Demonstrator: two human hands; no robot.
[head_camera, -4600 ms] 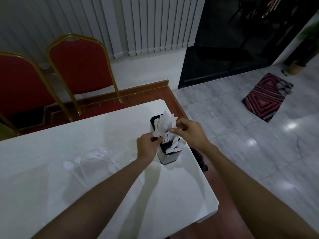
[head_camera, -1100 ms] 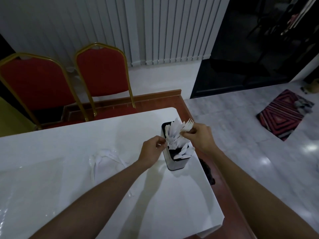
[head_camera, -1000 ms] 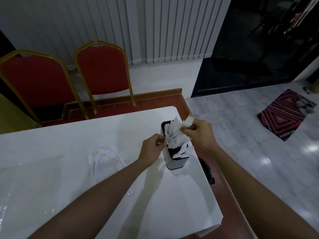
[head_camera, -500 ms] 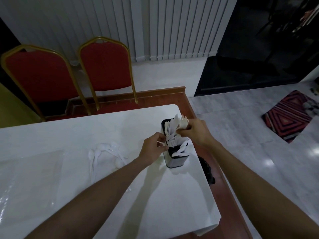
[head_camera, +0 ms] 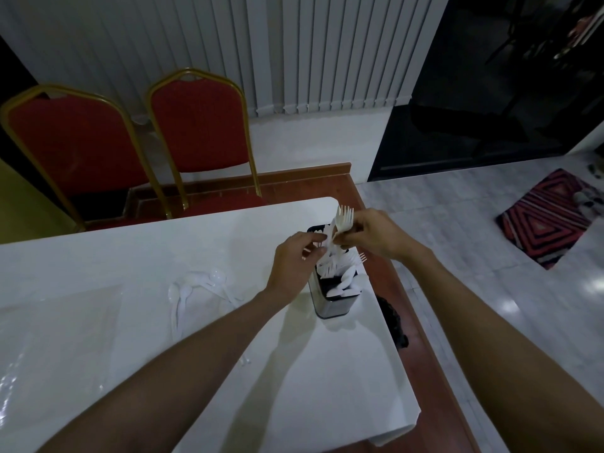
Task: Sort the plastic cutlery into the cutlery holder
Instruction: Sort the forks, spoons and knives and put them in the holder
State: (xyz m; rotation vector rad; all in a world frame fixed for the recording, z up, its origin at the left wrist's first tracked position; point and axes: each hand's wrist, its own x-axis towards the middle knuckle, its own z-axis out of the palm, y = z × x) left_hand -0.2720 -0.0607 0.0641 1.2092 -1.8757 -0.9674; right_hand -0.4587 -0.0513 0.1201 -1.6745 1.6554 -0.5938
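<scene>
Cutlery holder (head_camera: 334, 305): upright on the white table (head_camera: 124, 256), near its right edge, packed with white plastic cutlery (head_camera: 340, 276). Right hand (head_camera: 376, 235) is just above the holder, thumb and fingertips pinching a few forks (head_camera: 344, 219), tines up. Left hand (head_camera: 294, 259) is at the holder's left rim, fingers curled against the upright pieces; can't tell if it's actually gripping. Loose spoons (head_camera: 196, 286) lie on the table left of the holder. Two red chairs (head_camera: 196, 125) stand beyond it.
</scene>
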